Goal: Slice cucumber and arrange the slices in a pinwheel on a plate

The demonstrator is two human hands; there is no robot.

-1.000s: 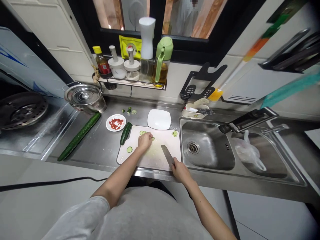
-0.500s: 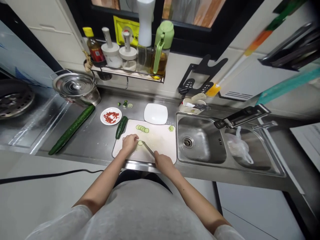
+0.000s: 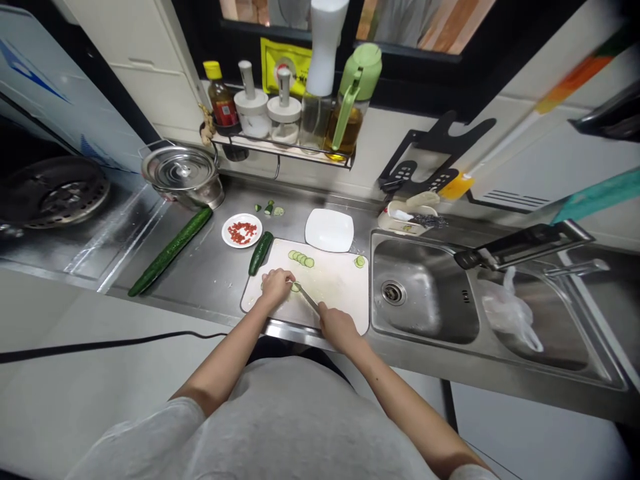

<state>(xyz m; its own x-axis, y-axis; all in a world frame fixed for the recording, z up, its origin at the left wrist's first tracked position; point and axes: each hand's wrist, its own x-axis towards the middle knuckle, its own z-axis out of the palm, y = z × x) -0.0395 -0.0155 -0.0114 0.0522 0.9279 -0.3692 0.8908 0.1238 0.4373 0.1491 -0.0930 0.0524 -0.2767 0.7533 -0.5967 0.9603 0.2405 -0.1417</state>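
Observation:
On the white cutting board (image 3: 330, 300), my left hand (image 3: 277, 287) is closed over a piece of cucumber, mostly hidden under the fingers. Pale green slices (image 3: 296, 287) show at its fingertips. My right hand (image 3: 341, 328) grips the handle of a knife (image 3: 309, 298), whose blade reaches the cucumber beside my left fingertips. Farther up the board lies an overlapping row of cucumber slices (image 3: 301, 259), and a few more slices (image 3: 359, 262) sit at the far right corner. A short cucumber length (image 3: 261, 253) rests against the board's left edge.
A whole cucumber (image 3: 170, 252), a plate of chopped red bits (image 3: 242, 231), cucumber ends (image 3: 269, 209) and a white dish (image 3: 329, 231) stand around the board. Right of it is a double sink (image 3: 425, 287). A lidded steel pot (image 3: 183, 175) and a condiment rack (image 3: 285, 147) are behind.
The view has swung left, so everything appears farther right. The knife and both hands keep nearly the same place on the board.

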